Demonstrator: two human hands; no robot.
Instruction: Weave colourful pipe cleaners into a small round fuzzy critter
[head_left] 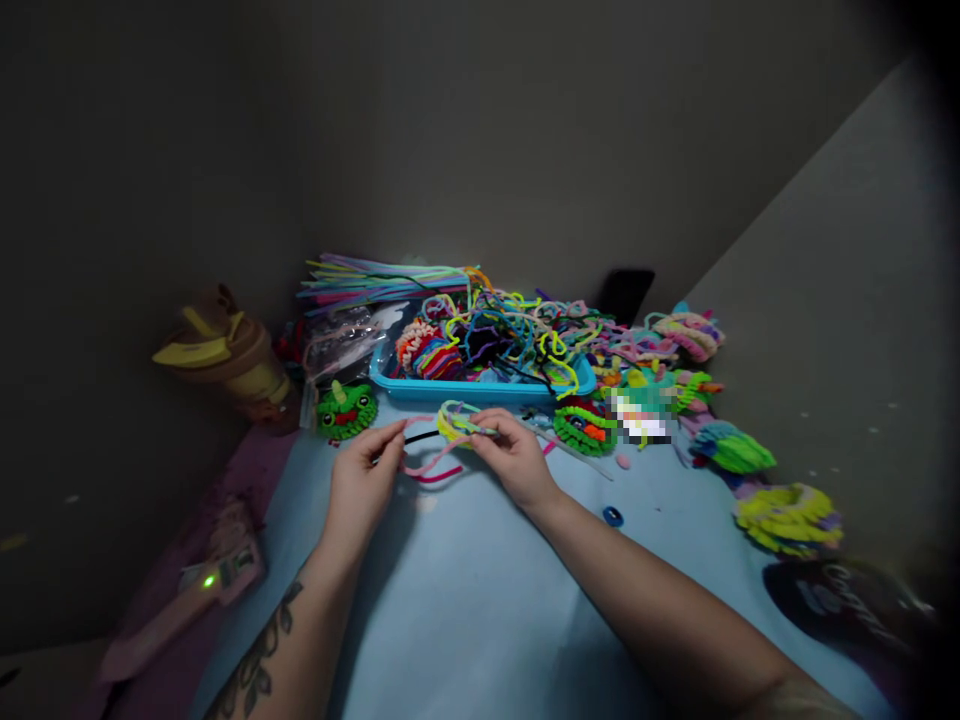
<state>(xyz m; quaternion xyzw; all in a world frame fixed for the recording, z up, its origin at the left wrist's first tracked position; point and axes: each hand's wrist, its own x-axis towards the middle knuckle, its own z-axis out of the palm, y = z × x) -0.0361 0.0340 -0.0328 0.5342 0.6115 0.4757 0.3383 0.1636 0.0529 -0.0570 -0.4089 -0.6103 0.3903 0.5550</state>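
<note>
Above the blue table covering, my right hand [511,455] is closed on a small yellow-green coil of pipe cleaners [455,424]. My left hand [369,462] pinches a pink pipe cleaner [431,462], which loops across toward the coil. A short black strip lies between the two hands; I cannot make out what it is joined to. Beneath the pink loop shows a darker magenta pipe cleaner [442,476]. Close behind my left hand sits a green fuzzy figure [346,410] with eyes and a horn. Another green fuzzy piece [583,430] lies beyond my right hand.
A blue tray [480,391] heaped with tangled pipe cleaners stands at the back. Straight pipe cleaners [382,280] lie behind it. A brown cup [232,365] and pink glue gun [225,565] are left. Fuzzy pieces, including a yellow one [787,518], and a dark bottle [840,605] line the right.
</note>
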